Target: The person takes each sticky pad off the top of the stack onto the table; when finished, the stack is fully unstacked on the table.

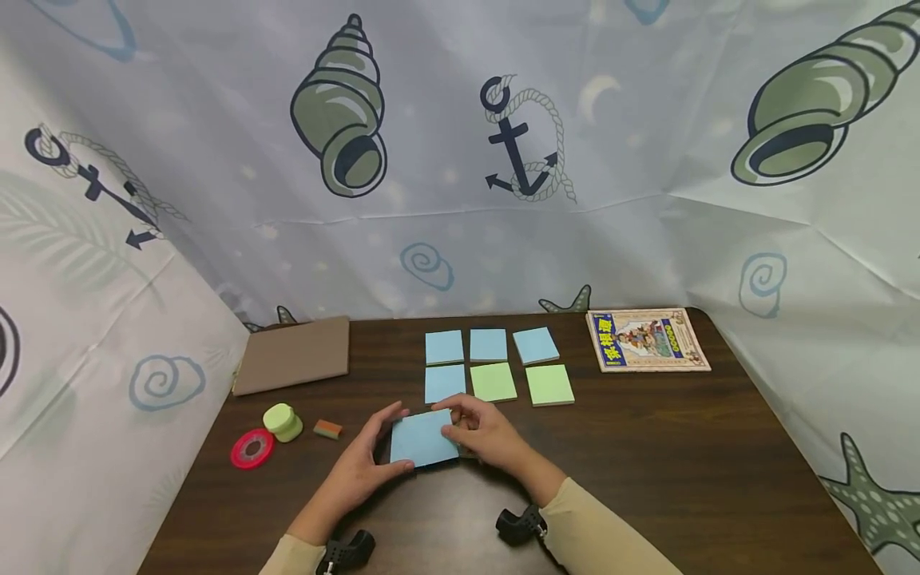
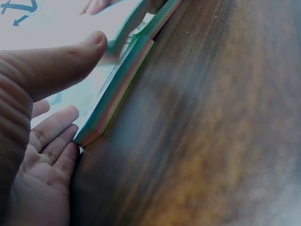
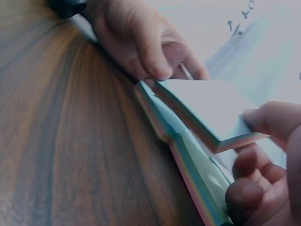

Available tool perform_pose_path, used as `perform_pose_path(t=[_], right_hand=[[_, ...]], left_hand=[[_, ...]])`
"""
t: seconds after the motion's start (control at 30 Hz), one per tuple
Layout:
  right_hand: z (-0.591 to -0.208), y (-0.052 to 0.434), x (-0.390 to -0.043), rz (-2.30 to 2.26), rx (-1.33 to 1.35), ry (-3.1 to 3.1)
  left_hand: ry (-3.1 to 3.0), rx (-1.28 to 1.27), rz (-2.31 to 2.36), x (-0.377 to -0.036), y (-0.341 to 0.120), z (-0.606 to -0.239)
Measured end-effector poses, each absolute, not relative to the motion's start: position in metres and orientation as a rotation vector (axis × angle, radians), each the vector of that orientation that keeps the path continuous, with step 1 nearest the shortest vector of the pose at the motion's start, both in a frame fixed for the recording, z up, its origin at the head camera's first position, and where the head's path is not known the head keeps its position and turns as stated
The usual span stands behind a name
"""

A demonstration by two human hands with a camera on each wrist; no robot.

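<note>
A blue-topped sticky note pad (image 1: 422, 439) lies between both hands near the middle of the table, over other pads. My right hand (image 1: 489, 435) pinches its right side, thumb (image 3: 273, 120) on top and fingers beneath. Across its left end spans my left hand (image 1: 362, 463), with the thumb at the near corner and a finger along the far edge. Below it, pads with layered coloured edges (image 2: 115, 101) sit end to end; the raised pad tilts above them in the right wrist view. Behind the hands stand blue pads (image 1: 444, 347) and green pads (image 1: 549, 385) in two rows.
A brown board (image 1: 291, 355) lies at the back left. Nearer, a pale green round item (image 1: 283, 422), a red ring (image 1: 252, 449) and a small orange-and-green block (image 1: 327, 430) rest left of the hands. An illustrated book (image 1: 650, 341) lies at the back right.
</note>
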State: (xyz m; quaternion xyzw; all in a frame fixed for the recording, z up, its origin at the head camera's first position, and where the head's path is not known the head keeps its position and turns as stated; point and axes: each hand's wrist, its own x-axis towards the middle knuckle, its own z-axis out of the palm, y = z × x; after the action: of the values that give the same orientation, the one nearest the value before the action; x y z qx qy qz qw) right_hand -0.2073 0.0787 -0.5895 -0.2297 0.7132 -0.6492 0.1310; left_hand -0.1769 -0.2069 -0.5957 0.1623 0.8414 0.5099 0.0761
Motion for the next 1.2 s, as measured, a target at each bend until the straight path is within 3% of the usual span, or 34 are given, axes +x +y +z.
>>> perform_pose_path(t=[0.2,0.43,0.8,1.2], right_hand=[[-0.590,0.089,-0.206,-2.184,-0.674,1.955],[-0.593,0.114,-0.202,-2.228,-0.745,2.084],[-0.599,0.170,-0.189,-2.131,-0.719,2.335],[-0.596,0.170,-0.194,-1.792,-0.637,2.834]], left_hand=[[2.559,0.581,1.539,-0.180,-0.205,-0.598],[2.559,0.610,1.542,-0.179,-0.201,-0.597],[2.570,0.604,1.498,-0.178,-0.197,-0.593],[2.595,0.558,1.470,-0.175,-0.203,-0.592]])
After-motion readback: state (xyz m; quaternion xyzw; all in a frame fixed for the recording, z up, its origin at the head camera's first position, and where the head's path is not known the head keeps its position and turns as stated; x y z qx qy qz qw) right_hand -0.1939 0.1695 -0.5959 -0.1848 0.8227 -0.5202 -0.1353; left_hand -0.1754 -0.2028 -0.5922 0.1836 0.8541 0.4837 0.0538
